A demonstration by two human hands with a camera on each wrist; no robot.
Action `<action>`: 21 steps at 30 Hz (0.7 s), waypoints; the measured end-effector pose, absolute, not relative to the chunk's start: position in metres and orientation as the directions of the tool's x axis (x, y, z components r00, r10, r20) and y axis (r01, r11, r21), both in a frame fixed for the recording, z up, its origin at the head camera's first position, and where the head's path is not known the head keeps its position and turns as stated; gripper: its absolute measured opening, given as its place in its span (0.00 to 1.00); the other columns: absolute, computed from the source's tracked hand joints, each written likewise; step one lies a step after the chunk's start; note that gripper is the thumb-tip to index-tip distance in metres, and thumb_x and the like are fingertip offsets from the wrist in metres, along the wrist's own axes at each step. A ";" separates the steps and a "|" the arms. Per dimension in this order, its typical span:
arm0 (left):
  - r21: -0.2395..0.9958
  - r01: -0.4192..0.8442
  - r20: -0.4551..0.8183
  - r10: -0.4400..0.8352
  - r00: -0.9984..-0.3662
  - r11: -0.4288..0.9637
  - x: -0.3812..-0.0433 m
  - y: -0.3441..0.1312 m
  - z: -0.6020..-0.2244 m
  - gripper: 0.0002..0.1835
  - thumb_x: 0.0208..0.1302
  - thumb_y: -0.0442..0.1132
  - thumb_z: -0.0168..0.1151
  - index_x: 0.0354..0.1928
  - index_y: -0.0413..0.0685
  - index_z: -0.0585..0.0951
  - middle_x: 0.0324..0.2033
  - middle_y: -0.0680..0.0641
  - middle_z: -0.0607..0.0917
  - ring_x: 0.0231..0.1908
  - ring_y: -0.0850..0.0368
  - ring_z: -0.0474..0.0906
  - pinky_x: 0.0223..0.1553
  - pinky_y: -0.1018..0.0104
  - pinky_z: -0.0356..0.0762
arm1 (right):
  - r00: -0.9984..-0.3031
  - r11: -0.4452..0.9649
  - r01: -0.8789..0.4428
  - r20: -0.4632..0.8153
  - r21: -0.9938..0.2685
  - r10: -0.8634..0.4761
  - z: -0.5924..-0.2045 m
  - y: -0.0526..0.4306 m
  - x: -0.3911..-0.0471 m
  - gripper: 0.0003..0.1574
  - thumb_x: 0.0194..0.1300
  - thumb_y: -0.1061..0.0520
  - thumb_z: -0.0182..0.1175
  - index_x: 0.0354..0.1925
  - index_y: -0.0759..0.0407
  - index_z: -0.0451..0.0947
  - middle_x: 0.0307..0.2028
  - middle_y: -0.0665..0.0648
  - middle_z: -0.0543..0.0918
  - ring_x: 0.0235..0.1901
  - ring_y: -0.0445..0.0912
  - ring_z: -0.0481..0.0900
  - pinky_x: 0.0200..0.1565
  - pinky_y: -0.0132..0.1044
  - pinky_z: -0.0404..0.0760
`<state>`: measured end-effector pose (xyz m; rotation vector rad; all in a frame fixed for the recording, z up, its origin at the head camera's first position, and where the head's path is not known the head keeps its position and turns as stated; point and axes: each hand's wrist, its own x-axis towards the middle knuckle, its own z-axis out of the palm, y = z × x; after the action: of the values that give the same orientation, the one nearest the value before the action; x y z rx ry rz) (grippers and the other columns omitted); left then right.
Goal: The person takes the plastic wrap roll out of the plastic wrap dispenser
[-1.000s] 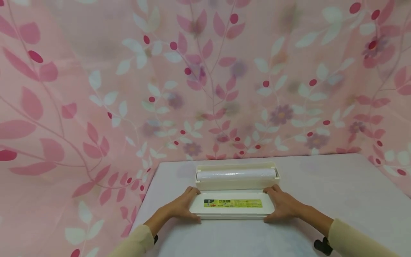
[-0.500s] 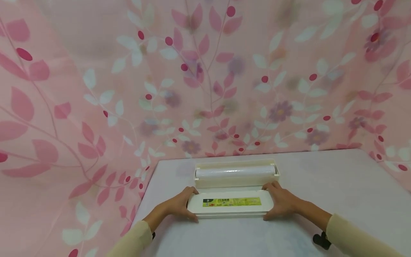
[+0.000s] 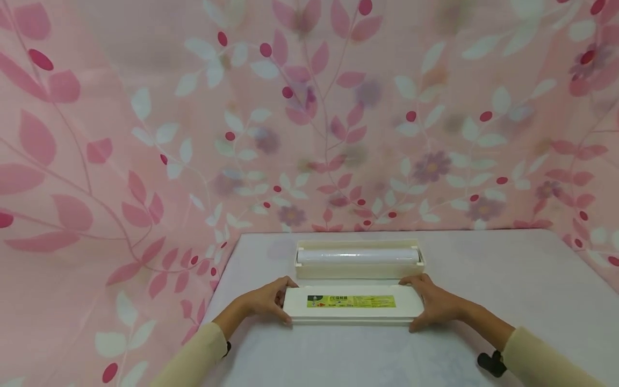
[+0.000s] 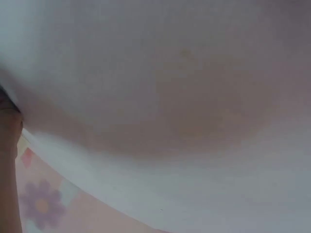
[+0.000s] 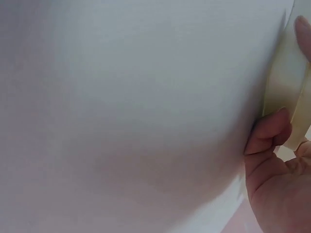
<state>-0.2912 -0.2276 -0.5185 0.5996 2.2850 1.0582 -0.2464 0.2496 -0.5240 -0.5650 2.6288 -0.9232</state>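
A white lid (image 3: 355,313) with a yellow-green label lies level in front of an open box (image 3: 360,272) in the head view. The box holds a shiny roll of cling film (image 3: 358,256). My left hand (image 3: 268,301) grips the lid's left end, thumb at the near edge and fingertips at the far edge. At the other end my right hand (image 3: 437,303) holds the lid the same way. The right wrist view shows fingers against the lid's pale side (image 5: 284,82). Only a sliver of the left hand (image 4: 8,131) enters the left wrist view; its fingertips are hidden there.
A pale cloth-covered table (image 3: 488,279) bears the box and lid. Behind and to both sides hangs a pink floral curtain (image 3: 338,134). A black device (image 3: 492,364) is at the right wrist.
Both hands have shifted slightly outward along the lid, so its ends show more. The view has moved a little; the box and roll stay in place on the table.
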 end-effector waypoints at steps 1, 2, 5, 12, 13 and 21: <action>0.790 0.165 -0.287 0.594 -0.751 0.590 -0.292 -0.227 -0.518 0.42 0.41 0.41 0.84 0.60 0.58 0.70 0.42 0.47 0.73 0.40 0.55 0.70 0.40 0.65 0.68 | -0.881 0.720 -0.270 -0.137 -0.640 -0.453 -0.524 0.249 -0.246 0.64 0.35 0.38 0.82 0.66 0.52 0.61 0.60 0.65 0.60 0.55 0.55 0.67 0.52 0.53 0.71; 0.788 0.167 -0.287 0.593 -0.752 0.592 -0.293 -0.228 -0.518 0.42 0.41 0.42 0.84 0.59 0.58 0.70 0.43 0.47 0.73 0.40 0.55 0.70 0.40 0.65 0.68 | -0.882 0.721 -0.276 -0.130 -0.636 -0.452 -0.524 0.249 -0.246 0.64 0.35 0.38 0.82 0.66 0.52 0.61 0.60 0.65 0.60 0.54 0.55 0.67 0.52 0.54 0.71; 0.791 0.162 -0.287 0.592 -0.753 0.590 -0.293 -0.228 -0.520 0.41 0.41 0.42 0.84 0.59 0.60 0.71 0.44 0.48 0.73 0.40 0.54 0.70 0.40 0.65 0.68 | -0.886 0.715 -0.282 -0.112 -0.640 -0.450 -0.527 0.249 -0.245 0.63 0.35 0.39 0.82 0.65 0.53 0.62 0.59 0.65 0.61 0.53 0.54 0.68 0.51 0.52 0.71; 0.815 0.128 -0.300 0.601 -0.741 0.565 -0.288 -0.230 -0.527 0.41 0.44 0.41 0.82 0.60 0.58 0.71 0.41 0.48 0.76 0.40 0.55 0.71 0.41 0.66 0.70 | -0.892 0.729 -0.255 -0.137 -0.635 -0.431 -0.533 0.247 -0.239 0.63 0.33 0.38 0.82 0.64 0.52 0.62 0.59 0.65 0.62 0.51 0.53 0.69 0.49 0.51 0.71; 0.812 0.129 -0.302 0.600 -0.741 0.568 -0.288 -0.230 -0.526 0.41 0.44 0.41 0.82 0.60 0.58 0.70 0.41 0.48 0.76 0.41 0.55 0.71 0.41 0.65 0.70 | -0.893 0.735 -0.250 -0.143 -0.630 -0.426 -0.532 0.247 -0.239 0.63 0.34 0.37 0.82 0.64 0.51 0.62 0.59 0.64 0.62 0.52 0.53 0.69 0.50 0.51 0.71; 0.792 0.144 -0.311 0.596 -0.740 0.593 -0.294 -0.228 -0.520 0.41 0.43 0.41 0.83 0.59 0.58 0.69 0.39 0.47 0.76 0.40 0.54 0.71 0.40 0.65 0.68 | -0.893 0.721 -0.223 -0.160 -0.656 -0.421 -0.530 0.248 -0.244 0.63 0.36 0.39 0.82 0.65 0.50 0.60 0.60 0.65 0.61 0.52 0.55 0.68 0.51 0.52 0.70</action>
<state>-0.2940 -0.2285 -0.5199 0.5853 2.2592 1.0543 -0.2440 0.2475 -0.5303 -0.5050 2.6284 -0.9466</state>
